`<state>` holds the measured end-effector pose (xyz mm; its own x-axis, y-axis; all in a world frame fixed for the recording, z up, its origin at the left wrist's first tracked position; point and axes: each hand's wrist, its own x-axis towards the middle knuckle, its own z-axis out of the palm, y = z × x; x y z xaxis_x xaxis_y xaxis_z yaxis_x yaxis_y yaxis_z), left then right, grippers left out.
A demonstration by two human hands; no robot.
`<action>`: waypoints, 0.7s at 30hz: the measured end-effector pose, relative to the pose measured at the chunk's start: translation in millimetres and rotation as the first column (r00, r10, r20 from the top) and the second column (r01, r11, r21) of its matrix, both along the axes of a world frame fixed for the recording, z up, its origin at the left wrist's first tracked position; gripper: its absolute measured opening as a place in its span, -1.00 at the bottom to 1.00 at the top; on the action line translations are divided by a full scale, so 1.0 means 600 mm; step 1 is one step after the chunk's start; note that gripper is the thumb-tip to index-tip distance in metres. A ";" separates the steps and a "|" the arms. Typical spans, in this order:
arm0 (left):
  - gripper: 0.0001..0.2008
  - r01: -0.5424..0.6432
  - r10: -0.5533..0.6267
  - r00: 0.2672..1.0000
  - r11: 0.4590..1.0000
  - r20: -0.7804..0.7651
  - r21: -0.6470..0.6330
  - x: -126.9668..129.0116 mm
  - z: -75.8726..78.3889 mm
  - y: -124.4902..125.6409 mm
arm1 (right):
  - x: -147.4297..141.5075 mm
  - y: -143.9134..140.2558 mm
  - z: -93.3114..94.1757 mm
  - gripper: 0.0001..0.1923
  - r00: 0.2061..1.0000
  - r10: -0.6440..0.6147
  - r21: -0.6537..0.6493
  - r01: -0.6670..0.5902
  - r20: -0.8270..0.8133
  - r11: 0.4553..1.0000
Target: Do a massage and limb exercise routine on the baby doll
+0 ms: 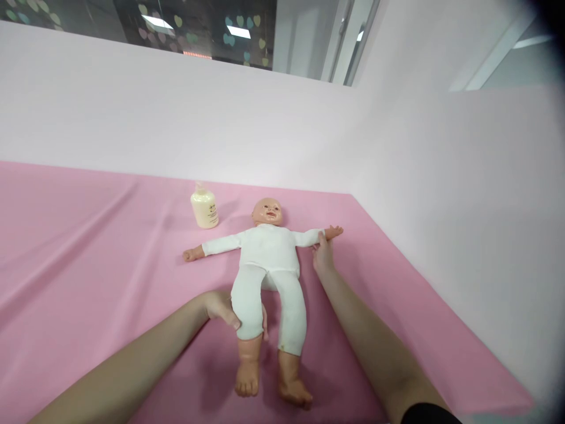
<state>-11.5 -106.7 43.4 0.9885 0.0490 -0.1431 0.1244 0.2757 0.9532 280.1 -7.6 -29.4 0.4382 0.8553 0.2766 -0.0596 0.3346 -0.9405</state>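
Observation:
A baby doll [269, 250] with a white cloth body lies face up on the pink sheet, head away from me and arms spread wide. My left hand [222, 307] is wrapped around its leg on the left, near the knee, with some fingers hidden beneath and the tips showing on the inner side. At the doll's wrist on the right, my right hand [324, 253] pinches the end of the white sleeve between thumb and fingers. Both bare plastic feet point toward me.
A pale yellow pump bottle [205, 209] stands left of the doll's head. The pink sheet [88, 247] has folds on the left. White walls [176, 118] rise behind and to the right, with a window [198, 29] above the back wall.

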 end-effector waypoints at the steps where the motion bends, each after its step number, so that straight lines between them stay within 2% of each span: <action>1: -0.34 0.000 0.000 1.000 1.000 0.001 -0.004 -0.001 -0.001 0.000 | 0.002 0.001 0.000 -0.27 0.998 -0.013 -0.040 0.011 -0.064 0.999; 7: -0.31 -0.079 0.085 0.993 0.993 0.076 -0.082 -0.002 -0.025 -0.001 | 0.013 0.006 0.001 -0.32 0.974 -0.014 -0.092 -0.007 -0.228 0.996; 10: -0.25 -0.051 0.061 0.994 0.993 0.091 -0.104 -0.005 -0.034 0.000 | 0.012 0.009 0.002 -0.33 0.976 -0.028 -0.085 0.010 -0.217 0.996; 12: -0.31 -0.020 0.030 0.996 0.993 0.083 -0.119 -0.008 -0.040 0.003 | 0.010 0.008 0.006 -0.34 0.967 -0.042 -0.091 0.020 -0.253 0.996; 15: -0.43 0.013 -0.002 0.998 0.986 0.067 -0.165 -0.016 -0.052 0.011 | 0.009 0.004 0.016 -0.36 0.904 -0.046 -0.104 0.002 -0.426 0.995; 17: -0.43 0.018 -0.008 0.998 0.983 0.058 -0.184 -0.022 -0.062 0.016 | 0.011 0.001 0.024 -0.41 0.849 -0.023 -0.097 -0.033 -0.528 0.995; 19: -0.41 -0.005 0.010 1.000 0.984 0.028 -0.176 -0.028 -0.073 0.020 | 0.017 0.000 0.029 -0.48 0.804 -0.002 -0.098 -0.070 -0.594 0.993; 21: -0.44 -0.072 0.069 0.997 0.991 -0.034 -0.111 -0.033 -0.083 0.023 | 0.023 0.002 0.030 -0.54 0.767 0.009 -0.109 -0.102 -0.642 0.989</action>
<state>-31.5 -92.9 -6.2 0.9783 0.1006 -0.1811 0.1287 0.3898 0.9118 293.7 -6.3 -11.1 0.4238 0.8907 -0.1644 -0.6757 0.1901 -0.7122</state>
